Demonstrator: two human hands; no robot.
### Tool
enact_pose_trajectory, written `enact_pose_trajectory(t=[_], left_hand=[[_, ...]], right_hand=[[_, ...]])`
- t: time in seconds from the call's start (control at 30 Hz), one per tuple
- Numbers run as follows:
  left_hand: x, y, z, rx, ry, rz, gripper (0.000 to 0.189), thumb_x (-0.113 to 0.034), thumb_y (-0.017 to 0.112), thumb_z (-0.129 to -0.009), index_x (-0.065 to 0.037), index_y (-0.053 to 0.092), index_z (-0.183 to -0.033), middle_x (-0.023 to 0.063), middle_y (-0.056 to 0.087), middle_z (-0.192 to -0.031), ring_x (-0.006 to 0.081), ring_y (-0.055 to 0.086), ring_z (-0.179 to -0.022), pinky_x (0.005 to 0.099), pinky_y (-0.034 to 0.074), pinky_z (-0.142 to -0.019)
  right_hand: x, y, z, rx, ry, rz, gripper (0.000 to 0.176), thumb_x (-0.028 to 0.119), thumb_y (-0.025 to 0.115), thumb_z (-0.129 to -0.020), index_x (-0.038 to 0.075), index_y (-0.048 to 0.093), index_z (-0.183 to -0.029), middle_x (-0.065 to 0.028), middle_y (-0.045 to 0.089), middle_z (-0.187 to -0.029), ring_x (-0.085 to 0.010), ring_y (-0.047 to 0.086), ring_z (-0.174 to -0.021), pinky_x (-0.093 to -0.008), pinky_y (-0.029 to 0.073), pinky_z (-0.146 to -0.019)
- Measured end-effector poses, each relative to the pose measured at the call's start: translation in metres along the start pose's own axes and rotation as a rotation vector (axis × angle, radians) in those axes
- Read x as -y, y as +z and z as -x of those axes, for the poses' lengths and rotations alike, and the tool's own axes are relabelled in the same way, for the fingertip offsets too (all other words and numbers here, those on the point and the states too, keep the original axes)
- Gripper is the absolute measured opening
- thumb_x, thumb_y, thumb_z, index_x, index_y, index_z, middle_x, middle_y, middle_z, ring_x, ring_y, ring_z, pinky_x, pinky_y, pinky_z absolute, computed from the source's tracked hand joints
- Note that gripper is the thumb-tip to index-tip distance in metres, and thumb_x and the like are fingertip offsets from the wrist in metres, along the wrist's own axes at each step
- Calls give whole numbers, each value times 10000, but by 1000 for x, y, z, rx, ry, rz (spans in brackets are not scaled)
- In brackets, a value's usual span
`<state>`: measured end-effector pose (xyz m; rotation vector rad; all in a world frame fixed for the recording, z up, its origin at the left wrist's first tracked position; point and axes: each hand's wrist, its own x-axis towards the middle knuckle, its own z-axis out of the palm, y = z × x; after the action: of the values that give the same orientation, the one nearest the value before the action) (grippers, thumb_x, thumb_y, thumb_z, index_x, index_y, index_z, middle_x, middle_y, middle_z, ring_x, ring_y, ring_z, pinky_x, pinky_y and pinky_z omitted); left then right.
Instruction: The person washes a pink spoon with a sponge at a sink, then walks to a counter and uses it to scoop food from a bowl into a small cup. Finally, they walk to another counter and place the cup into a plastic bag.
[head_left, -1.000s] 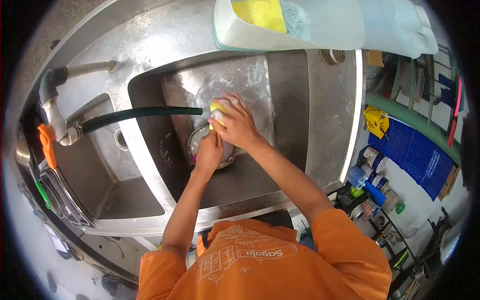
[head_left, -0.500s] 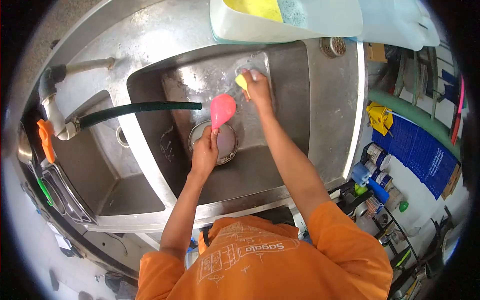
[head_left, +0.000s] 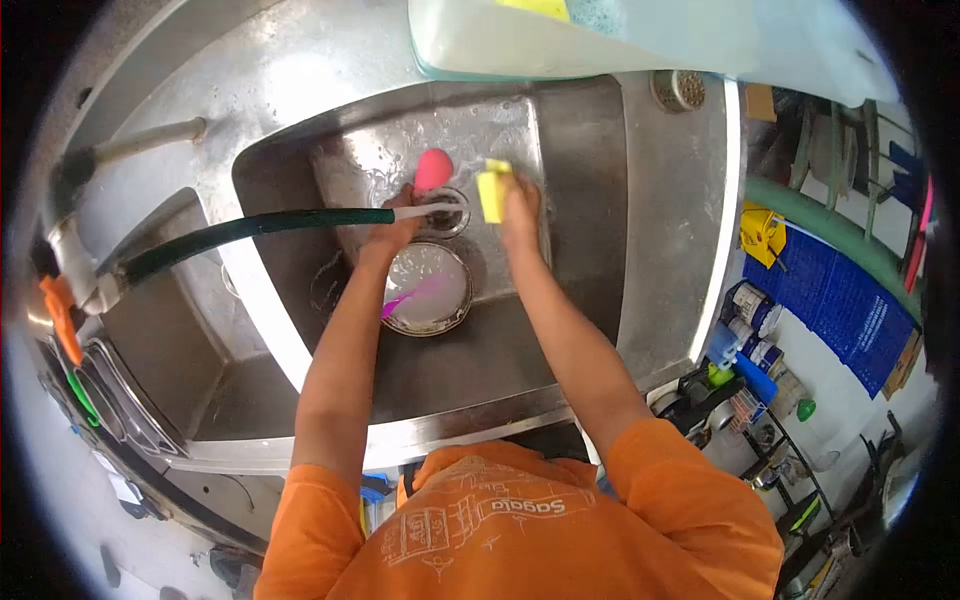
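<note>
Sponge (head_left: 491,197) sits pinched in my right fingers (head_left: 513,196), upper centre; my left fingers (head_left: 403,198) close round the pink spoon (head_left: 434,169), likely so it pokes out clear.

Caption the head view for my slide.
Left hand with pink spoon, right hand with yellow sponge, green hose running into metal sink.
</note>
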<state>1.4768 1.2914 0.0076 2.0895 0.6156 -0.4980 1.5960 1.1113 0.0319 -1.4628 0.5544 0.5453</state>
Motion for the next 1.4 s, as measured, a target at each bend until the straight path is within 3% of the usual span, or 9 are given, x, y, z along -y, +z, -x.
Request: enact_pose_trajectory(t=[0.27,0.47,0.67,0.77,0.83,0.97,1.0,1.17,1.4], left_hand=[[13,20,-18,143,19,-26,357,-313,436,-995,-54,552,-1212,263,654,-1038,450,616,-1001,508,508,-808],[7,29,-2,-45,36,-179,280,-276,418,-1015,-31,555,-1016,251,659,-807,410,678,-800,483,549,-671],[8,26,1,14,-13,54,367,-330,337,-1037,-29,546,-1025,295,649,-898,488,623,-893,546,513,-763],[2,20,4,30,-75,75,389,-353,322,-1038,-64,558,-1146,314,636,-965,500,596,-966,561,482,-826],[17,36,-1,35,-72,104,386,-347,321,-1037,-75,560,-1171,317,636,-971,499,600,-957,564,481,-816],[10,29,-2,46,-116,98,376,-332,331,-1034,-45,559,-1117,314,640,-947,497,605,-954,568,481,-816],[15,34,-2,22,-80,80,377,-331,331,-1034,-36,556,-1106,312,643,-937,495,609,-950,568,485,-814],[22,38,-2,34,14,77,393,-341,332,-1037,-22,556,-1085,313,644,-938,491,615,-946,560,494,-793],[20,43,-3,-30,-90,292,436,-362,308,-1040,-31,566,-1155,310,629,-1001,518,570,-982,562,480,-794]], right_hand=[[-57,60,-15,190,-999,1090,284,107,716,-795,4,632,-1046,-212,582,-1093,-401,533,-1020,-446,447,-896],[-45,78,-53,310,-992,1082,196,14,659,-759,-8,593,-942,-227,567,-1062,-417,532,-990,-482,449,-870],[-68,60,-73,349,-944,1035,225,-40,567,-756,-10,562,-980,-235,565,-907,-447,548,-888,-502,455,-823],[-102,40,-75,490,-473,622,234,-51,566,-742,-11,574,-972,-243,577,-910,-456,548,-901,-510,453,-822],[-49,60,-60,411,-875,1224,211,-17,574,-757,-20,570,-968,-253,578,-933,-460,549,-906,-508,452,-808],[-61,79,-57,44,-824,1151,141,-13,567,-790,-24,583,-929,-280,587,-996,-456,564,-935,-497,462,-777],[-75,78,-56,71,-428,1063,79,-38,559,-800,-14,593,-868,-275,595,-1013,-438,571,-953,-478,470,-775],[-71,69,-20,268,-970,654,68,-56,543,-796,-1,570,-824,-248,597,-909,-406,579,-935,-499,446,-732],[-55,58,-49,228,-500,1046,123,-48,543,-789,-27,555,-910,-271,597,-897,-476,552,-898,-524,447,-779]])
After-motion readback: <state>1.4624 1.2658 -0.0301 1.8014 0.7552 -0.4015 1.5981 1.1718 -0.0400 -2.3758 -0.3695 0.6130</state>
